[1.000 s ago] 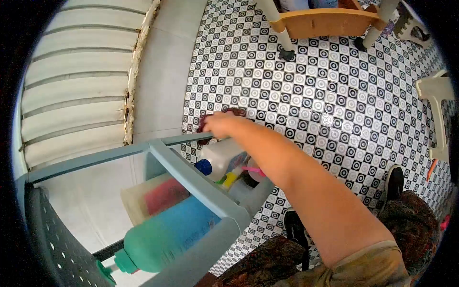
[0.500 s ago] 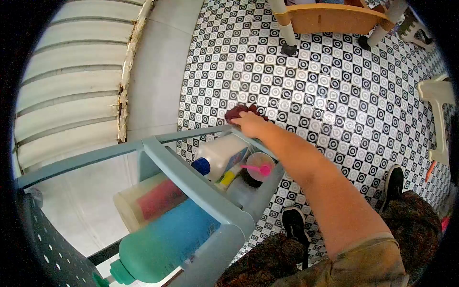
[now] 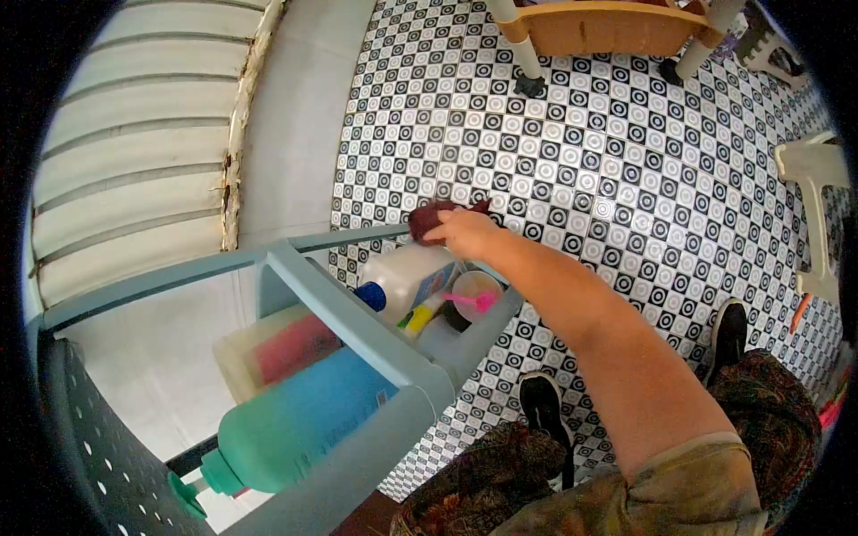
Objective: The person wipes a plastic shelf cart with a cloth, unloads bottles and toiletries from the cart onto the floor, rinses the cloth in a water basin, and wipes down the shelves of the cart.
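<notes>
My right hand (image 3: 466,234) reaches across from the lower right, its fingers closed on a dark red cloth (image 3: 431,221). The cloth is at the far corner of a grey-blue plastic shelf rack (image 3: 349,317), against its rim. Just below the hand, inside the rack, lie a white bottle with a blue cap (image 3: 407,275), a clear cup with a pink item (image 3: 475,295) and a yellow-labelled item (image 3: 418,318). Nearer are a pink-labelled container (image 3: 290,348) and a large green and blue bottle (image 3: 299,420). My left hand is out of view.
A cream slatted panel (image 3: 143,134) with a rusty, peeling edge stands at the left. An orange-brown shelf (image 3: 603,29) on pale legs with black feet is at the top. A beige plastic frame (image 3: 809,210) is at the right. My shoes (image 3: 543,406) rest on the patterned floor (image 3: 608,205).
My right hand and the cloth have moved right along the rack's far side since the first frame, then slightly left. The cloth is now more bunched by the fingers.
</notes>
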Motion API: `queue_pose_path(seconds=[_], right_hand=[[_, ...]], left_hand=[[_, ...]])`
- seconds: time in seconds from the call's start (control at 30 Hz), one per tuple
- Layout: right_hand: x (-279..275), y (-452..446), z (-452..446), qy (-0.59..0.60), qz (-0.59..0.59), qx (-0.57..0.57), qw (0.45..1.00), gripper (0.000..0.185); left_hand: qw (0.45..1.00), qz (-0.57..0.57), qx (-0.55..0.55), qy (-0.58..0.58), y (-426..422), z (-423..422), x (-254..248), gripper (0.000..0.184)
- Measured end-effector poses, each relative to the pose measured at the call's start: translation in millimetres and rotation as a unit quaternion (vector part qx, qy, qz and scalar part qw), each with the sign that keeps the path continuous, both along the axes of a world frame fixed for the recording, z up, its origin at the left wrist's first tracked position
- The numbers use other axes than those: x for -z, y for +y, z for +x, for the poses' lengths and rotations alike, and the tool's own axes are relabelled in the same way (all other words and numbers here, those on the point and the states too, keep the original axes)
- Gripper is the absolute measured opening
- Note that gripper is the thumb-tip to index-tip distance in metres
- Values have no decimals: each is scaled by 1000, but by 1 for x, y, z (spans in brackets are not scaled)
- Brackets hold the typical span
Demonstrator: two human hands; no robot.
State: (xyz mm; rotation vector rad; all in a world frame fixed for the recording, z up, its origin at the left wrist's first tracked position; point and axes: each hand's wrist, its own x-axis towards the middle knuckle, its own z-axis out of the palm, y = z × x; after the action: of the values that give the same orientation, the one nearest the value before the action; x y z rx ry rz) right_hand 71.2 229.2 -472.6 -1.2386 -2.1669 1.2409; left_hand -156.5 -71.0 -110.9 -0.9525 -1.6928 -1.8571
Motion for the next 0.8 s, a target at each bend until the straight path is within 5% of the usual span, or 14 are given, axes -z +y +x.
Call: queue_pose_path(seconds=[0.33, 0.4, 0.43, 0.53, 0.63, 0.67, 0.7, 0.8], right_hand=[[18, -68, 72, 64, -49, -53, 995, 41], [27, -83, 77, 113, 43, 7, 993, 42], [17, -81, 86, 117, -70, -27, 990, 42], [27, -91, 87, 153, -33, 24, 987, 41], [34, -95, 88, 142, -46, 32, 988, 38], [32, -96, 89, 130, -38, 36, 990, 38], [31, -94, 89, 122, -54, 25, 991, 38], [14, -98, 95, 117, -147, 49, 981, 35]], left_hand=[[993, -14, -107, 37, 12, 19, 1, 20], [998, -25, -63, 2, 16, 33, 2, 18], [998, -28, -64, 1, 17, 35, 1, 18], [997, 19, -74, -14, 15, 27, 2, 16], [993, -114, -26, -8, -49, -69, -1, 13], [991, -125, -35, -2, -23, -32, -4, 12], [998, -14, -58, -32, -3, 8, 5, 7], [998, -22, -45, -37, -9, -4, 3, 3]])
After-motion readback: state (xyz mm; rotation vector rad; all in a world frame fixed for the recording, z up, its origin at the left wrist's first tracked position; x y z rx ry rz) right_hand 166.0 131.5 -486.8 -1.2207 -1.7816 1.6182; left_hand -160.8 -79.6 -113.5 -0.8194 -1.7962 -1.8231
